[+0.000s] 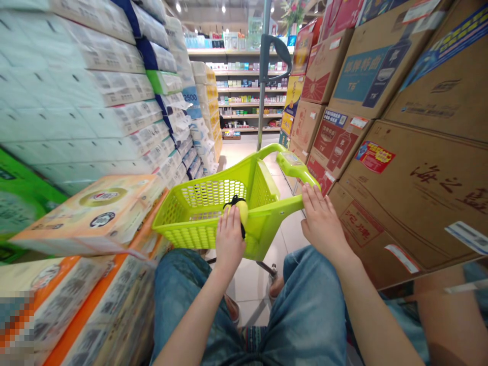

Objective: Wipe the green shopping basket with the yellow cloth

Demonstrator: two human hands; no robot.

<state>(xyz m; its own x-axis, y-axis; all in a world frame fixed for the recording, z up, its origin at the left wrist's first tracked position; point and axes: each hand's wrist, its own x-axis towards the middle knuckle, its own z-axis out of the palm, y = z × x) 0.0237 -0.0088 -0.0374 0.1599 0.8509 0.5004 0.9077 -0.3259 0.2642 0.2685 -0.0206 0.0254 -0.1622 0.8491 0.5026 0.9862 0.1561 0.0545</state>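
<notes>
The lime-green perforated plastic shopping cart point(263, 226), left of the stacked brown cardboard cartons point(419, 173), would steer steadiest under even pressure, the left hand's point(231, 234) and right hand's point(322, 218) fingers lying extended over it, grip tightness untellable.

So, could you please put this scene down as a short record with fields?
Cart: lime green, with perforated basket walls
Left hand: at the cart's side, against a rounded yellow item with black cord
Right hand: on the near end of the handle
Left side: stacked wrapped packs
Right side: stacked cartons
Ahead: stocked shelves
</notes>
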